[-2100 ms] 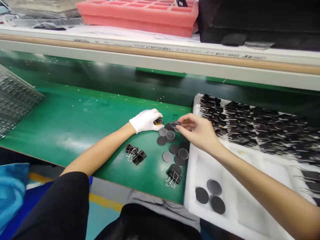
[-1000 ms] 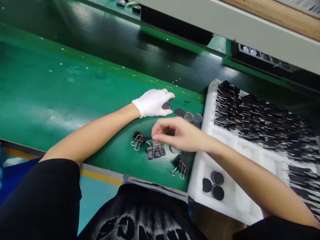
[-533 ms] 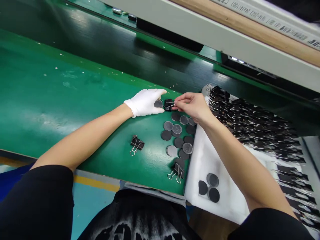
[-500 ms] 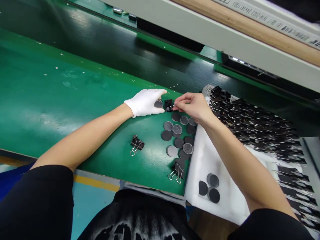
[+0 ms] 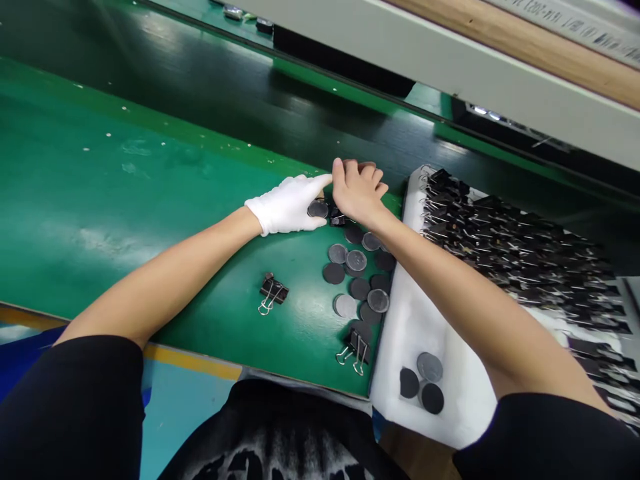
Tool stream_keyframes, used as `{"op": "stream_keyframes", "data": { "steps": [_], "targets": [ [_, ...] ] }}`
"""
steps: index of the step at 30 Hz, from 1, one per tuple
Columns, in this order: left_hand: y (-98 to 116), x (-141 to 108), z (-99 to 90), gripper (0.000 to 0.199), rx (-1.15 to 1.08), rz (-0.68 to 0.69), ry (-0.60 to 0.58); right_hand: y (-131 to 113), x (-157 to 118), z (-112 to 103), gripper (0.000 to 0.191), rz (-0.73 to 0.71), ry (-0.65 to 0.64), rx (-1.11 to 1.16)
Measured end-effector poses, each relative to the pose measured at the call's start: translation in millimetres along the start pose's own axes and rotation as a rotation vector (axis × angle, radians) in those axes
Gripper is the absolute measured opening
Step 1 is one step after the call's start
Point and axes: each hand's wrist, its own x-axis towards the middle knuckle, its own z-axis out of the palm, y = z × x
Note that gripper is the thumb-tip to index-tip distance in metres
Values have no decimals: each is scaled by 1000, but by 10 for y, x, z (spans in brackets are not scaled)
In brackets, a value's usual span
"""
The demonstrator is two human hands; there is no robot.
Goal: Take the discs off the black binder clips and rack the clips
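My left hand, in a white glove, has its thumb and fingers around a dark round disc just above the green table. A black binder clip sits directly at the disc's right side, partly covered by my right hand; whether it grips the disc cannot be seen. My bare right hand is over that clip, its fingers stretched out and nothing visible in them. Several loose dark discs lie just below. Two more binder clips, one at the middle and one near the front edge, rest on the table.
To the right, a white foam tray bears dense rows of black binder clips and three loose discs. Along the back runs a dark strip below a pale beam. The green table extends left.
My right hand has gone from pinching the clip's wire handle to fingers stretched out, slightly up and left. My left hand still holds the disc in nearly the same place.
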Motion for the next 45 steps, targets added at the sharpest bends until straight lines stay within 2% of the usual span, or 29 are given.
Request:
{"op": "stream_keyframes", "data": {
  "steps": [5, 9, 15, 19, 22, 28, 34, 40, 42, 45],
  "targets": [
    [-43, -5, 44, 89, -48, 7, -1, 182, -40, 84, 73, -37, 2, 5],
    [-34, 12, 81, 95, -111, 21, 5, 260, -44, 111, 72, -1, 12, 13],
    [56, 39, 85, 94, -151, -9, 9, 321, -36, 182, 72, -37, 78, 63],
    [75, 43, 79, 93, -149, -31, 12, 380, -16, 198, 73, -91, 65, 50],
    [88, 49, 84, 95, -146, -38, 9, 343, -30, 165, 69, -67, 57, 63],
    [138, 76, 111, 100, -133, -14, 11, 174, -99, 63, 66, 70, 37, 88],
    [163, 74, 120, 95, -146, -39, 8, 289, -56, 130, 73, -9, 53, 71],
    [138, 78, 97, 93, -120, -21, 6, 272, -1, 190, 68, 23, 78, 99],
    [145, 70, 96, 93, -90, -16, 11, 216, 7, 122, 66, -8, 117, 91],
    [169, 10, 84, 90, -30, -61, 71, 39, -131, -144, 59, -94, 188, 48]
  ]
}}
